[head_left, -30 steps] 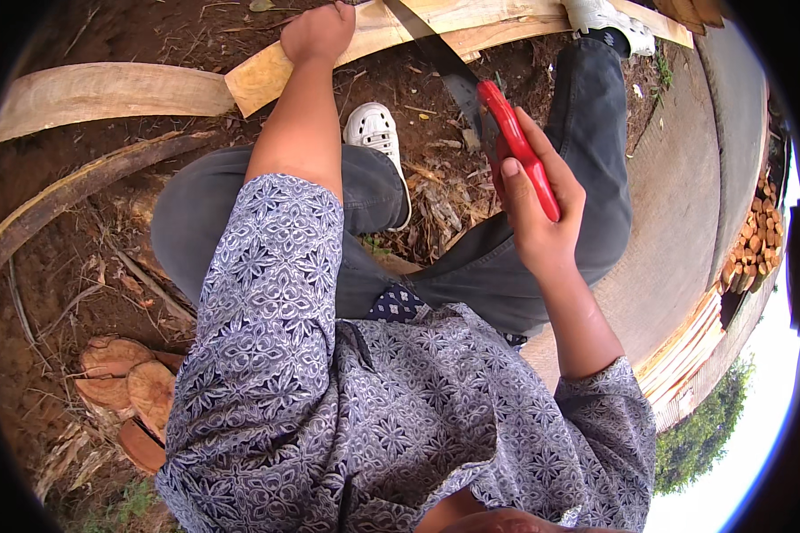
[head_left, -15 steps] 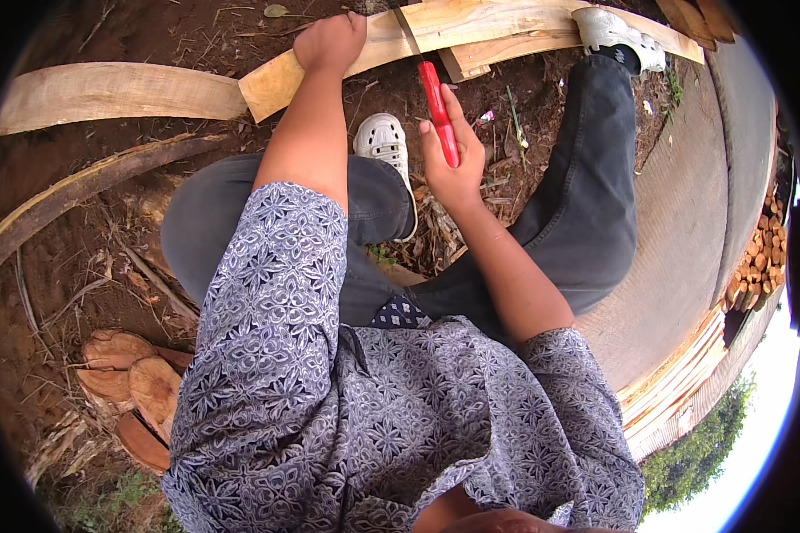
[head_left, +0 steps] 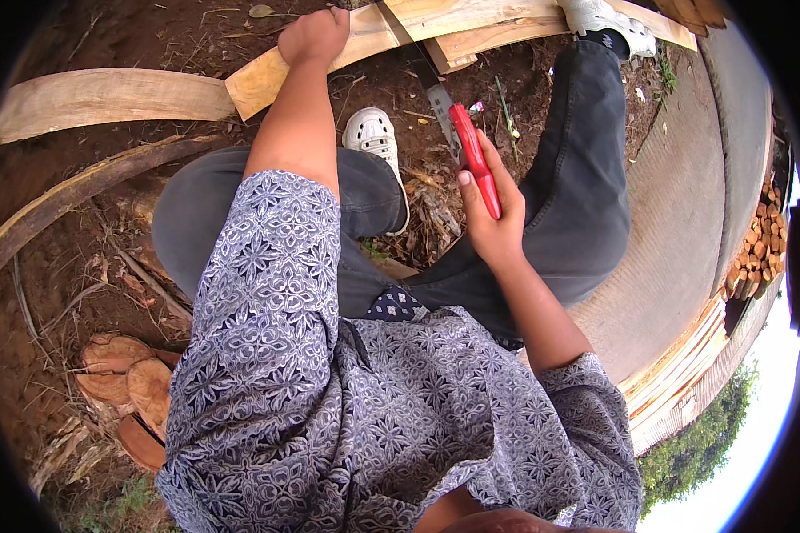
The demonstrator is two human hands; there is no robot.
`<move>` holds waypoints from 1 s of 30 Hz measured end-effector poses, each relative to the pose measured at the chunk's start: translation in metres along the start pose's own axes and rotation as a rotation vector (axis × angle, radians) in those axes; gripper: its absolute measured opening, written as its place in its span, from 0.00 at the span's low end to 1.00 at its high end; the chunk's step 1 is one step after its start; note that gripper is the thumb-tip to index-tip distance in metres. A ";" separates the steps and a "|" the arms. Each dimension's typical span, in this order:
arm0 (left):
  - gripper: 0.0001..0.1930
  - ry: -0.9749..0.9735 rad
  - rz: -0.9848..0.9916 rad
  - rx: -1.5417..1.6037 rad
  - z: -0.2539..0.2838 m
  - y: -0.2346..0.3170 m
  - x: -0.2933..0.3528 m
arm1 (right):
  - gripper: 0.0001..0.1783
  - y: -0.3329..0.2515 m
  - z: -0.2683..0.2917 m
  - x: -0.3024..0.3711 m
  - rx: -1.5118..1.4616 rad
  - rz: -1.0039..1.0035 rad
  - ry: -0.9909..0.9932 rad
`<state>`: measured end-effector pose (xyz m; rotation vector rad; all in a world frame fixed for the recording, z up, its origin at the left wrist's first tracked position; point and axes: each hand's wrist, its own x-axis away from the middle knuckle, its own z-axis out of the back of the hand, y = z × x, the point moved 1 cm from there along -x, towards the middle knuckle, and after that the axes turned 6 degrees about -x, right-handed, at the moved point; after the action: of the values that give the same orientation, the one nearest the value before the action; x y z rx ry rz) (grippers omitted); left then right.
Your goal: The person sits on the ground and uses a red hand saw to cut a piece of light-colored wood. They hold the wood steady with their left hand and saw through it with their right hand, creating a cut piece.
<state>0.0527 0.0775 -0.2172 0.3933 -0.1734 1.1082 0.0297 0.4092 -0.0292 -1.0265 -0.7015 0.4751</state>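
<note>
My left hand (head_left: 315, 37) is closed over a pale plank (head_left: 262, 84) near the top of the view, its fingers wrapped over the far edge. My right hand (head_left: 496, 209) grips the red handle of a hand saw (head_left: 476, 160). The saw's metal blade runs up and left from the handle to the plank, and its far end lies at the plank, where a dark line crosses the wood. My right foot, in a white clog (head_left: 600, 25), rests on the boards at the upper right. The other white clog (head_left: 373, 133) stands on the ground between my hands.
Another curved board (head_left: 116, 96) lies at the left, above a curved bark-edged strip (head_left: 80, 182). Reddish wood offcuts (head_left: 147, 391) are piled at lower left. A grey sheet (head_left: 684, 169) spreads along the right, beside stacked wood (head_left: 757, 244). Dry leaves and chips litter the soil.
My right hand has drawn the saw back toward me and to the right, showing more of the blade. The left hand still holds the plank; the whole view has shifted slightly.
</note>
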 end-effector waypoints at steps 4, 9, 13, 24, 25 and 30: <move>0.30 0.073 -0.044 0.004 0.003 -0.010 0.004 | 0.29 -0.066 0.015 0.002 0.022 -0.007 -0.030; 0.28 0.151 -0.100 0.059 0.001 0.005 0.006 | 0.24 -0.038 -0.012 -0.090 0.012 0.158 0.044; 0.30 0.083 -0.006 0.051 -0.006 -0.006 0.005 | 0.25 -0.022 -0.035 -0.140 0.042 0.186 0.041; 0.32 -0.034 0.007 -0.037 0.003 -0.006 -0.004 | 0.33 0.092 -0.055 -0.074 -0.046 0.246 -0.020; 0.32 -0.062 0.028 -0.034 0.004 -0.003 -0.005 | 0.33 0.091 -0.052 -0.073 -0.068 0.188 -0.044; 0.30 0.004 -0.006 0.023 0.016 -0.002 0.001 | 0.33 0.065 -0.040 -0.067 -0.072 0.112 -0.050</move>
<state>0.0564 0.0714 -0.2025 0.4121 -0.1563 1.1055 0.0102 0.3700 -0.1210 -1.1293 -0.7122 0.5780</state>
